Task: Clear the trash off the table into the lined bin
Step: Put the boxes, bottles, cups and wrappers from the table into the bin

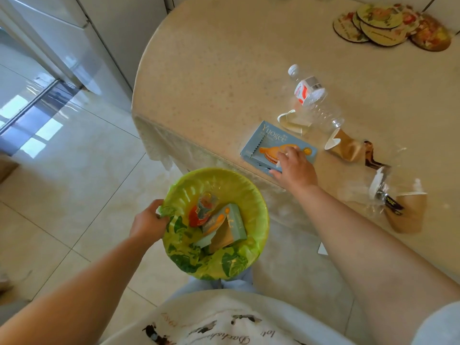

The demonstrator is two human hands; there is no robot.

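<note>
Left hand (149,221) gripping the rim of the green-lined bin (251,195) beside the table (211,78), right hand (295,166) with fingers spread on the blue box (263,143) near the table edge, plastic bottle (312,95) and crushed paper cups (346,145) lying further right

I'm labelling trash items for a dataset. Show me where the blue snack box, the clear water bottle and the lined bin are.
blue snack box (266,143): head view, on its printed top face.
clear water bottle (310,90): head view, on its label.
lined bin (258,195): head view, on its green-lined rim.
</note>
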